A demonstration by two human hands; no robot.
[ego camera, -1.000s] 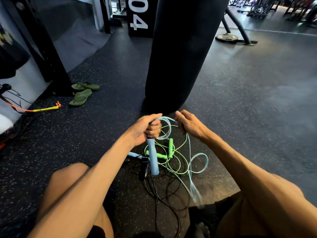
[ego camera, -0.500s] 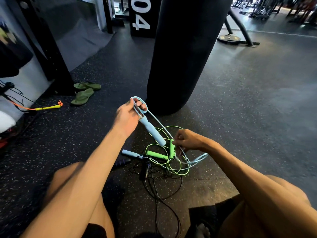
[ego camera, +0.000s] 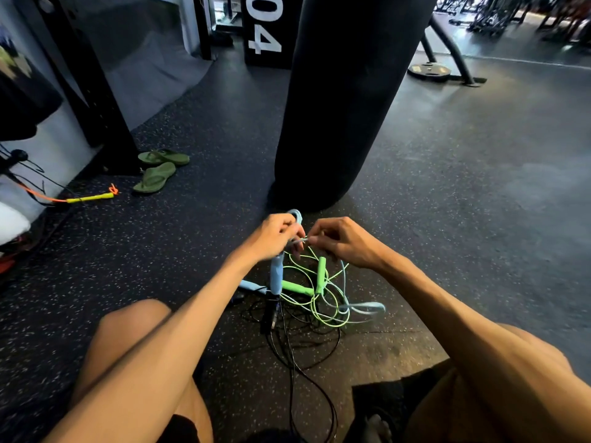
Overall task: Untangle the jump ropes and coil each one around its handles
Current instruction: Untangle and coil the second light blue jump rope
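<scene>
step: untangling blue rope, both hands up over the pile; coiling not begun (my read)
L hand point(ego camera: 275, 233): closed around top end of blue handle point(ego camera: 277, 272), blue cord loop point(ego camera: 295, 215) sticking up above the knuckles
R hand point(ego camera: 343, 241): fingertips pinched on a short run of blue cord, just R of L hand, hands nearly touching
key relation: pinched cord spans the small gap btw hands, runs roughly L-R; handle hangs straight below L hand, so L hand is nearer it
blue handle axis: near vertical, free end pointing down toward the pile, top end in L fist
2nd blue handle point(ego camera: 252, 286): on floor, below-left of L hand, lies roughly L-R; near end meets the hanging handle's lower end, contact unclear
blue cord rest: drops below R hand, ends in flat loop point(ego camera: 364, 307) on floor, below-right of R hand
green rope point(ego camera: 319, 310): thin loops under both hands, interlaced w/ blue cord
green handles: one point(ego camera: 321, 274) near upright below R hand, other point(ego camera: 295, 287) flat, pointing L-R; they meet at an angle
black rope point(ego camera: 289, 346): under the lot, trails toward person's legs
floor point(ego camera: 447, 219): rubber gym floor, carries the whole pile
next (guess): needs hands pulled apart along cord axis to feed blue clear of green
risk (guess): green loops lift w/ blue, knot tightens
progress: early, all 3 ropes still crossed
</scene>
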